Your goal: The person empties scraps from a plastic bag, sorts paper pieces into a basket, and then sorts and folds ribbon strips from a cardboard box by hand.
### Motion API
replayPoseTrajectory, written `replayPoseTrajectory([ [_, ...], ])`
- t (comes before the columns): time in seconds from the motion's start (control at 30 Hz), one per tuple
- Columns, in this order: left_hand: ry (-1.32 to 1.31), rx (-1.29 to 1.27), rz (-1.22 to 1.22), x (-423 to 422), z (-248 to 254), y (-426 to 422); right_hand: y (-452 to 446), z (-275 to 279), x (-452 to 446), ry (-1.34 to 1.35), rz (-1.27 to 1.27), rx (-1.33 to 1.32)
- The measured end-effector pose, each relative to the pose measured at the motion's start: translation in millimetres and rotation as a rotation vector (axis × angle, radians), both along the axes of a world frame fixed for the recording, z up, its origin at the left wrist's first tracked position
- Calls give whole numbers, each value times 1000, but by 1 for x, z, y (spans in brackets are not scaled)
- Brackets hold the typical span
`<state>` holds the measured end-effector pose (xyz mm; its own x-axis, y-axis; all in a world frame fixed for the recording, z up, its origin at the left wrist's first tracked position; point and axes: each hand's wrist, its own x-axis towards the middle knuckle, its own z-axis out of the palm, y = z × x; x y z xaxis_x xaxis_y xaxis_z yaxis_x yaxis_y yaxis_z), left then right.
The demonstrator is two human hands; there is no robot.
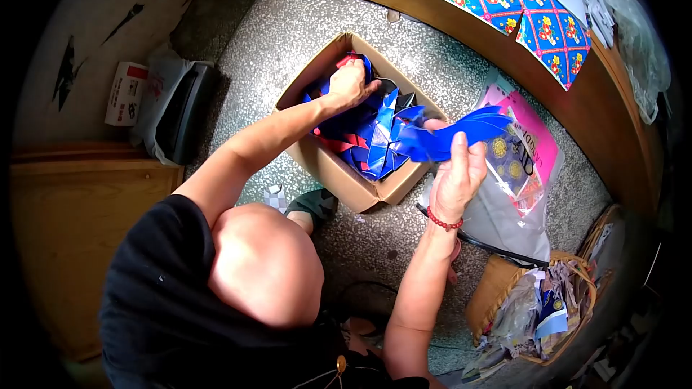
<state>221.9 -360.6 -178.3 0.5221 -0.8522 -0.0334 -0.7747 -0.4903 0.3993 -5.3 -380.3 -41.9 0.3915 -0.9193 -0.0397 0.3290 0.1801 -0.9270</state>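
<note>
A cardboard box (339, 179) stands open on the floor, filled with glossy blue and red strips (378, 137). Inside its far side is my left hand (347, 86), fingers curled down among red and blue pieces; what they grip is hidden. Over the box's right edge, my right hand (463, 173) pinches a bundle of curved blue strips (468, 133) between thumb and fingers. The bundle's left end is blurred above the box's contents. A red bead bracelet (443, 220) circles my right wrist.
To the right lies a plastic bag with a pink print (530, 130). A basket of scraps (555, 310) stands at lower right. Flower-patterned blue sheets (551, 36) hang over a wooden edge. At left are a wooden cabinet (86, 238) and a white-and-red box (126, 94).
</note>
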Motion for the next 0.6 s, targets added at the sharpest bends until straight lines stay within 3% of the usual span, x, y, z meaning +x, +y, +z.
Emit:
replayPoseTrajectory([
  [0.07,-2,-29,15,4,-3,-5,5,3,2,-75,63,2],
  [0.13,160,-35,53,7,1,-7,6,0,1,-13,44,-30],
  [0.2,212,-259,-34,10,12,2,7,-5,0,47,20,-59],
  [0.27,757,-327,-16,10,28,7,6,-11,-1,83,46,-17],
  [0.3,994,-328,-26,5,51,10,4,-17,0,-30,54,87],
  [0.4,1377,-370,90,-10,88,13,4,-35,7,60,-19,113],
  [0.5,1560,-387,88,-18,110,10,2,-34,14,-22,8,215],
  [0.6,1541,-457,98,-32,134,9,-2,-33,15,-49,3,209],
])
